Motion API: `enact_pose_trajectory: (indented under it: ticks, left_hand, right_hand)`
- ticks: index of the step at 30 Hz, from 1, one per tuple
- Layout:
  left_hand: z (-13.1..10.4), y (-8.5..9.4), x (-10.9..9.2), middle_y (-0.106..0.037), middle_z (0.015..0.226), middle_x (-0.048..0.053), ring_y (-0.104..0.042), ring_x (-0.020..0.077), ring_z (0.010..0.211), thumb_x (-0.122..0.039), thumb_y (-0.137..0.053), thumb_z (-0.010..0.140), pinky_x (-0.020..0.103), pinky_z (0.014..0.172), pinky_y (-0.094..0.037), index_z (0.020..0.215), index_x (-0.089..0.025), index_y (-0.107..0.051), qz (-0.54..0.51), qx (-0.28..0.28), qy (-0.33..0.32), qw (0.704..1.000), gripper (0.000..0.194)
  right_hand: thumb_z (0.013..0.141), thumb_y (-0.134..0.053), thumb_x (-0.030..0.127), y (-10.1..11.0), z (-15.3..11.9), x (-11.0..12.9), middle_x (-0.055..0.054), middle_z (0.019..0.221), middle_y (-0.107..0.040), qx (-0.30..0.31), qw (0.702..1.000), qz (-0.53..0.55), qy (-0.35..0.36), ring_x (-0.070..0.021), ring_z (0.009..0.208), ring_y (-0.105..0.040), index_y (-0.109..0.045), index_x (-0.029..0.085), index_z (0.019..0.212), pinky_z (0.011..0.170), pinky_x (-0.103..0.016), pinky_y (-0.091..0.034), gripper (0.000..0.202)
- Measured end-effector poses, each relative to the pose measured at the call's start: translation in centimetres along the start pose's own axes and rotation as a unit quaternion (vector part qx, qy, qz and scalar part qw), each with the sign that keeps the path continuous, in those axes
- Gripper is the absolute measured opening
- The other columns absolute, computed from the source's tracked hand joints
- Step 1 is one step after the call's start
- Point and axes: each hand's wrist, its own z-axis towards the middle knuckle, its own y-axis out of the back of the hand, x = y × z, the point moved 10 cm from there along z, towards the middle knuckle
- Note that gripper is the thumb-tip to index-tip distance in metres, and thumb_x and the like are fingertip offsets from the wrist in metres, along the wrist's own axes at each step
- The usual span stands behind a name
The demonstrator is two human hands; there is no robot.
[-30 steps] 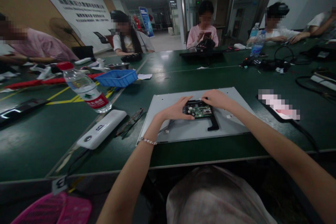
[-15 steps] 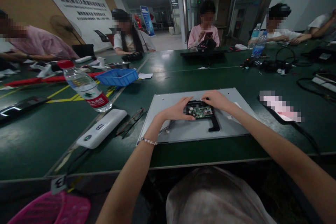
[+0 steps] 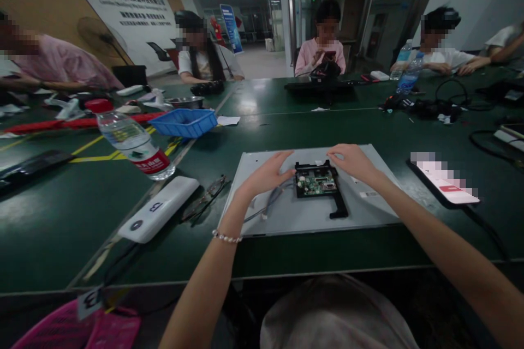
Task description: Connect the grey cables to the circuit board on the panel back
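Observation:
A flat grey metal panel (image 3: 282,222) lies on the green table in front of me. On it sits a black plastic bracket (image 3: 339,202) with a green circuit board (image 3: 316,185) inside and one arm pointing toward me. My left hand (image 3: 266,175) hovers at the bracket's left side, fingers spread and thumb near its edge. My right hand (image 3: 354,163) is by the bracket's upper right corner, fingers loosely bent and holding nothing visible. Grey cables (image 3: 271,203) run over the panel below my left hand.
To the left are eyeglasses (image 3: 204,199), a white power bank (image 3: 160,210), a water bottle (image 3: 137,144) and a blue tray (image 3: 184,123). A phone (image 3: 444,182) with a cable lies right. A pink basket (image 3: 77,327) is below the table edge. Several people sit around the table.
Both hands have come away from the bracket, the left moving left and the right moving right. More of the bracket and the cables now shows. The view has shifted slightly.

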Motion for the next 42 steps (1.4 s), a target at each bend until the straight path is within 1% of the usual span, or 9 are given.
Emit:
enact_pose_trajectory:
  ticks: [4, 10, 14, 20, 26, 32, 37, 40, 42]
  left_hand:
    - [0.2, 0.4, -0.2, -0.045, 0.139, 0.009, -0.043, 0.0222, 0.127, -0.040, -0.041, 0.094, 0.039, 0.108, -0.035, 0.137, -0.019, -0.037, 0.014, -0.025, 0.013, 1.000, 0.048]
    - [0.6, 0.5, -2.5, -0.045, 0.139, 0.010, -0.042, 0.0242, 0.128, -0.033, -0.043, 0.094, 0.042, 0.107, -0.035, 0.135, -0.019, -0.039, 0.055, -0.030, 0.001, 0.998, 0.044]
    - [0.6, 0.0, -4.3, -0.047, 0.136, 0.009, -0.042, 0.0239, 0.127, -0.030, -0.042, 0.095, 0.042, 0.105, -0.036, 0.135, -0.020, -0.039, 0.083, -0.018, -0.031, 0.996, 0.041]
    - [0.5, -1.5, -6.3, -0.046, 0.138, 0.009, -0.039, 0.0244, 0.130, -0.033, -0.043, 0.095, 0.043, 0.107, -0.032, 0.134, -0.020, -0.040, 0.137, 0.015, -0.068, 0.988, 0.041]
    - [1.3, -3.3, -7.0, -0.048, 0.136, 0.008, -0.038, 0.0246, 0.130, -0.037, -0.043, 0.096, 0.044, 0.108, -0.030, 0.131, -0.020, -0.043, 0.155, 0.034, -0.073, 0.985, 0.039]
    - [1.7, -4.2, -7.9, -0.050, 0.134, 0.008, -0.041, 0.0242, 0.128, -0.038, -0.044, 0.095, 0.044, 0.108, -0.029, 0.132, -0.021, -0.043, 0.143, 0.035, -0.099, 0.984, 0.040]
    - [1.5, -4.9, -8.3, -0.050, 0.133, 0.008, -0.042, 0.0233, 0.127, -0.036, -0.045, 0.095, 0.042, 0.108, -0.029, 0.134, -0.022, -0.041, 0.154, 0.043, -0.105, 0.981, 0.042]
    - [1.3, -5.2, -8.5, -0.052, 0.131, 0.007, -0.045, 0.0226, 0.123, -0.035, -0.043, 0.095, 0.041, 0.105, -0.030, 0.134, -0.022, -0.042, 0.160, 0.044, -0.107, 0.980, 0.040]
    - [1.2, -5.4, -8.7, -0.053, 0.129, 0.008, -0.046, 0.0224, 0.121, -0.034, -0.042, 0.096, 0.041, 0.105, -0.030, 0.131, -0.022, -0.044, 0.162, 0.042, -0.110, 0.980, 0.038]
  right_hand:
    - [0.086, -0.049, 0.022, 0.4, 0.2, -2.3, -0.008, 0.106, -0.070, 0.047, 0.998, -0.015, -0.048, -0.0237, 0.101, -0.063, -0.071, 0.018, 0.100, 0.092, -0.037, -0.046, 0.027]
    - [0.075, -0.057, 0.019, 0.0, -0.6, -6.3, -0.009, 0.104, -0.070, 0.164, 0.978, 0.011, -0.128, -0.0231, 0.096, -0.064, -0.071, 0.016, 0.100, 0.085, -0.033, -0.050, 0.028]
    - [0.069, -0.063, 0.018, -0.7, -1.6, -7.4, -0.009, 0.105, -0.069, 0.237, 0.960, 0.027, -0.146, -0.0252, 0.096, -0.064, -0.071, 0.018, 0.097, 0.086, -0.036, -0.049, 0.029]
    - [0.066, -0.065, 0.019, -1.5, -2.5, -7.8, -0.010, 0.102, -0.069, 0.289, 0.943, 0.060, -0.155, -0.0244, 0.093, -0.064, -0.069, 0.017, 0.096, 0.086, -0.035, -0.049, 0.031]
    - [0.066, -0.064, 0.017, -1.8, -3.4, -6.9, -0.007, 0.097, -0.069, 0.299, 0.934, 0.103, -0.167, -0.0208, 0.087, -0.064, -0.067, 0.018, 0.096, 0.079, -0.031, -0.050, 0.030]
    - [0.074, -0.056, 0.015, -1.0, -5.1, -6.7, -0.006, 0.091, -0.069, 0.268, 0.932, 0.117, -0.213, -0.0188, 0.081, -0.064, -0.065, 0.021, 0.102, 0.071, -0.028, -0.050, 0.030]
    - [0.078, -0.056, 0.022, -0.2, -5.7, -6.1, -0.005, 0.090, -0.070, 0.242, 0.941, 0.114, -0.206, -0.0203, 0.081, -0.065, -0.069, 0.023, 0.091, 0.071, -0.030, -0.049, 0.018]
    - [0.081, -0.057, 0.030, -0.1, -6.0, -6.1, -0.005, 0.086, -0.071, 0.211, 0.935, 0.169, -0.230, -0.0198, 0.077, -0.067, -0.068, 0.022, 0.087, 0.071, -0.031, -0.051, 0.015]
    - [0.080, -0.059, 0.032, -0.5, -6.3, -6.1, -0.005, 0.082, -0.070, 0.195, 0.920, 0.231, -0.249, -0.0195, 0.074, -0.068, -0.066, 0.021, 0.085, 0.068, -0.030, -0.052, 0.014]
